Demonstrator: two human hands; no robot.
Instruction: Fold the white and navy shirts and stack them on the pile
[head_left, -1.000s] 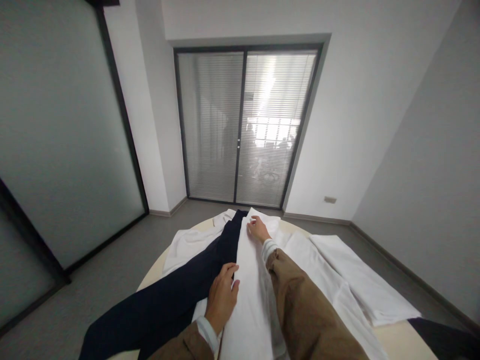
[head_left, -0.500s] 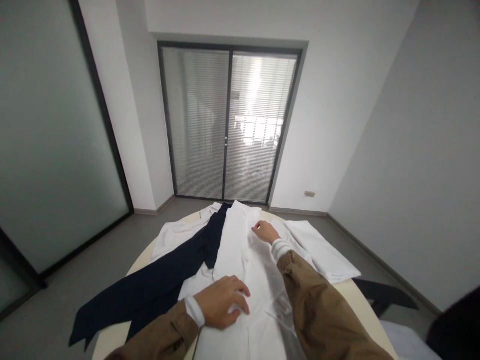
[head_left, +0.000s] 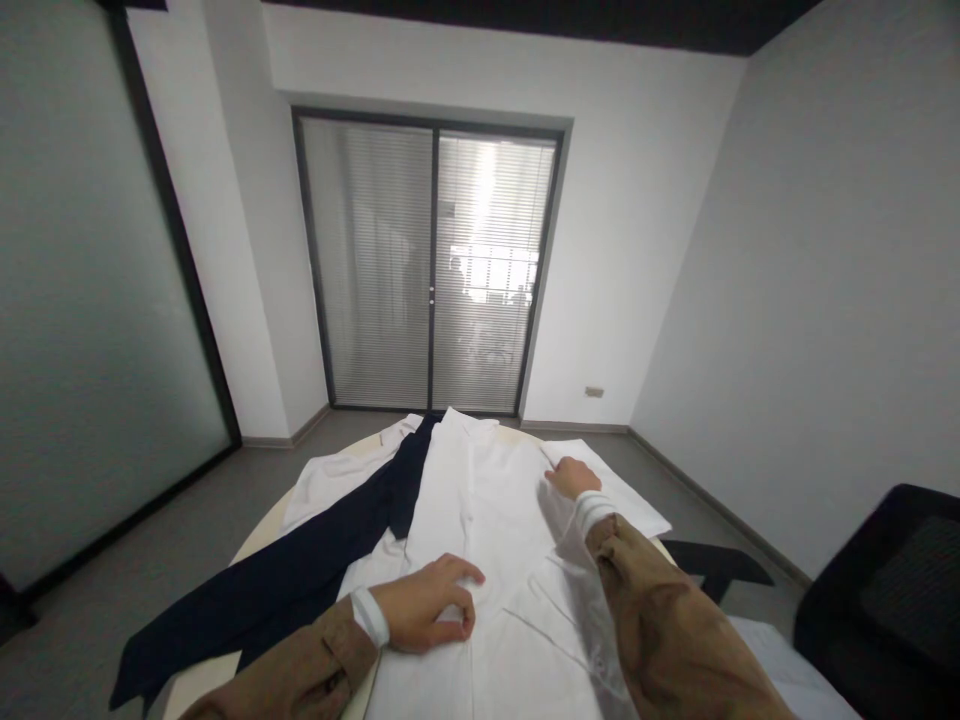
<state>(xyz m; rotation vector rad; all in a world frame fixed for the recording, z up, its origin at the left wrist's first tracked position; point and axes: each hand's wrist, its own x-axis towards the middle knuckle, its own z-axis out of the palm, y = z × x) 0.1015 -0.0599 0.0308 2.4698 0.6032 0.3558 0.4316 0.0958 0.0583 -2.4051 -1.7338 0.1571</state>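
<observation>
A white button shirt (head_left: 480,500) lies spread on a round pale table (head_left: 259,530). My left hand (head_left: 424,610) rests on the shirt's near part, fingers curled and pressing the cloth. My right hand (head_left: 571,476) lies farther out on the shirt's right side, with its fingers closed on the fabric edge. Both arms wear brown sleeves with white cuffs. A dark navy garment (head_left: 300,570) stretches from under the shirt to the left and hangs off the table's edge.
More white cloth (head_left: 337,470) lies beyond the navy garment at the far left of the table. A black chair (head_left: 885,600) stands at the right. Blind-covered glass doors (head_left: 427,265) face me, and a frosted glass wall (head_left: 82,300) runs along the left.
My right hand slid from the shirt's far middle out to the right, opening the shirt wider. My left hand shifted from the shirt's left edge onto its near front. The view turned left.
</observation>
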